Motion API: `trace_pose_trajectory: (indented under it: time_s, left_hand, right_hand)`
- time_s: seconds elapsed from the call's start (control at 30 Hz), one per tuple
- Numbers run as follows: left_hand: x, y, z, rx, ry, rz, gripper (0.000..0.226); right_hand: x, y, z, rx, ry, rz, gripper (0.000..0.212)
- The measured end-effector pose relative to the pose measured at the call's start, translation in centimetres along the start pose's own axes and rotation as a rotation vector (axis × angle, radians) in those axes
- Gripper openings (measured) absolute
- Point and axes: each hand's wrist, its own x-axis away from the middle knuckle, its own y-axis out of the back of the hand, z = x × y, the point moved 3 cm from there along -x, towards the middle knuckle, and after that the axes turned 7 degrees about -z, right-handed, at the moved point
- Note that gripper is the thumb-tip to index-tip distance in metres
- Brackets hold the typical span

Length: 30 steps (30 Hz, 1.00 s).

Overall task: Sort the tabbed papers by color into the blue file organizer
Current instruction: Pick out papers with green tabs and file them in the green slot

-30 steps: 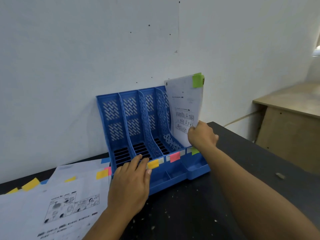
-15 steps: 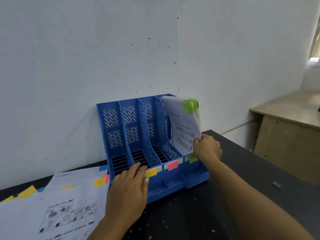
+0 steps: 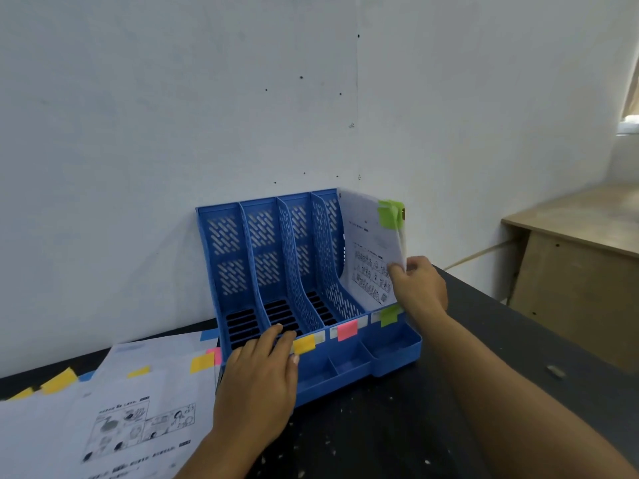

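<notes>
One blue file organizer stands on the dark table, with its back against the white wall. It has four upright compartments, and three of them show only their slotted floor. In the fourth compartment, the one at the far right, stand papers with green tabs; at least two sheets are there, but I cannot count them exactly because the edges are blurred. On the front lip of the organizer I count three colored labels: one yellow label, one pink label and one green label. The left hand may hide a fourth one.

The right hand pinches the front edge of the green-tabbed papers, with the thumb on the printed side. The left hand lies flat on the front of the organizer, the fingers straight and pressing on the lip of the left compartments, holding nothing.

At the left on the table lies a loose pile of papers. On this pile I see four yellow tabs, one pink tab and two blue tabs.

The table is black with many small pale specks. At the right, apart from it, stands one wooden desk.
</notes>
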Motion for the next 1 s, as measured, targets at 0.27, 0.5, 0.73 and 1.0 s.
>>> trace_pose_trajectory:
  time_s: [0.27, 0.5, 0.73, 1.0]
  left_hand:
    - [-0.1, 0.1, -0.1, 0.003, -0.002, -0.003, 0.046]
    - [-0.1, 0.2, -0.1, 0.008, -0.004, 0.002, 0.046]
    - [-0.1, 0.2, 0.0, 0.019, 0.000, 0.011, 0.048]
    - [-0.2, 0.7, 0.1, 0.152, 0.012, 0.006, 0.058]
  right_hand:
    - [-0.2, 0.3, 1.5, -0.079, 0.033, -0.080, 0.059]
    - [-0.8, 0.3, 1.1, 0.099, 0.049, 0.021, 0.057]
    - [-0.4, -0.2, 0.7, 0.211, 0.078, 0.059, 0.049]
    - [0.2, -0.2, 0.5, 0.146, 0.109, 0.008, 0.064]
